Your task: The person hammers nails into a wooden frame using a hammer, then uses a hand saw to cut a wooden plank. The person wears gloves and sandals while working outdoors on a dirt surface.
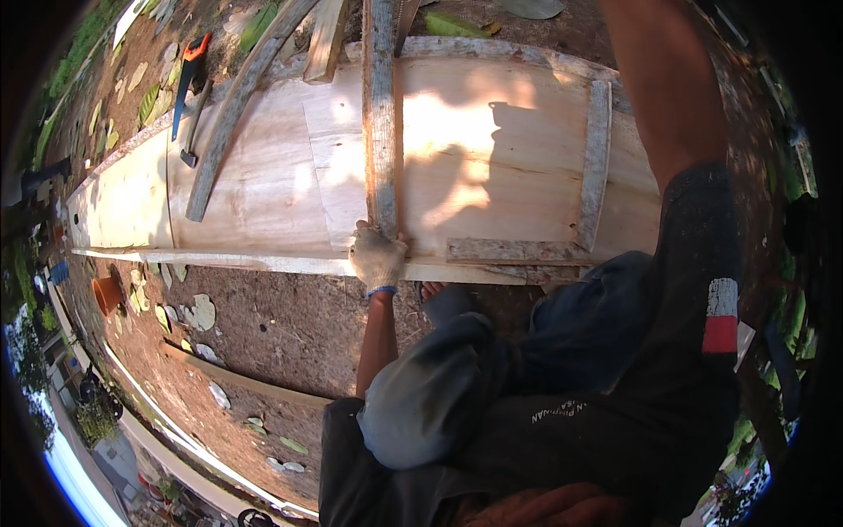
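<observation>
My left hand (378, 256), in a pale work glove with a blue cuff, is closed round the near end of a long rough wooden plank (381, 123). The plank lies across a long plywood panel (272, 176) and runs out of the picture at the top. My right arm (672, 97) reaches up past the upper edge, so that hand is out of sight. Two shorter battens, one upright (596, 162) and one level (514, 251), meet at a corner on the panel's right part.
A loose plank (235, 123) slants over the panel's left side. Beside it lie a hammer (188, 158) and a handsaw (187, 83) with an orange handle. A wood block (326, 44) rests at the far edge. A strip of wood (250, 376) and an orange pot (107, 296) lie on leaf-strewn soil.
</observation>
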{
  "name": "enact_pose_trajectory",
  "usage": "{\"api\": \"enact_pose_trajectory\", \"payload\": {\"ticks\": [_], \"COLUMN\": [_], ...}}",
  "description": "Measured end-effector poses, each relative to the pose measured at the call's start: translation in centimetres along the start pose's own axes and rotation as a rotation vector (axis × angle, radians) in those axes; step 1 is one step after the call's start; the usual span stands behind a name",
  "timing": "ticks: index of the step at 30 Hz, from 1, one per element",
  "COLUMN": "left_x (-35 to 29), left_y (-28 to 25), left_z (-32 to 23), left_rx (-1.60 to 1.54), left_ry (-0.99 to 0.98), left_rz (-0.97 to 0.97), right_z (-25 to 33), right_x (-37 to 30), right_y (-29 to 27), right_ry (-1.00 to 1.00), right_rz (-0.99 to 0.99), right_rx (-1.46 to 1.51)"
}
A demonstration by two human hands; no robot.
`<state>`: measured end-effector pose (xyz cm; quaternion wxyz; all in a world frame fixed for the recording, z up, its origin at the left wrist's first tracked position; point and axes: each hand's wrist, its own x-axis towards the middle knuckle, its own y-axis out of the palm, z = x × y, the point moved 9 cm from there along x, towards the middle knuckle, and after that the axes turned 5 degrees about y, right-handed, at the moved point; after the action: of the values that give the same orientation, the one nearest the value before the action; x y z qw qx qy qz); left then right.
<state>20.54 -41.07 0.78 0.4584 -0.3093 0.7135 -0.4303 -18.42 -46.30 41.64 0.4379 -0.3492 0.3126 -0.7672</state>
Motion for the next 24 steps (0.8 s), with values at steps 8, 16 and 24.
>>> {"api": "enact_pose_trajectory", "payload": {"ticks": [8,16,24], "left_x": [-0.3,-0.5,-0.2], "left_y": [-0.4,0.0,-0.7], "left_z": [0.5,-0.4,0.0], "left_rx": [-0.011,-0.014,-0.018], "left_ry": [0.003,0.012,-0.006], "left_rz": [-0.015,-0.032,-0.027], "right_z": [0.6,-1.4,1.0], "right_x": [0.6,2.0,1.1], "right_y": [1.2,0.9,0.2], "right_ry": [0.013,0.032,0.023], "right_rz": [0.065,0.073,-0.032], "right_rx": [0.131,0.127,-0.087]}}
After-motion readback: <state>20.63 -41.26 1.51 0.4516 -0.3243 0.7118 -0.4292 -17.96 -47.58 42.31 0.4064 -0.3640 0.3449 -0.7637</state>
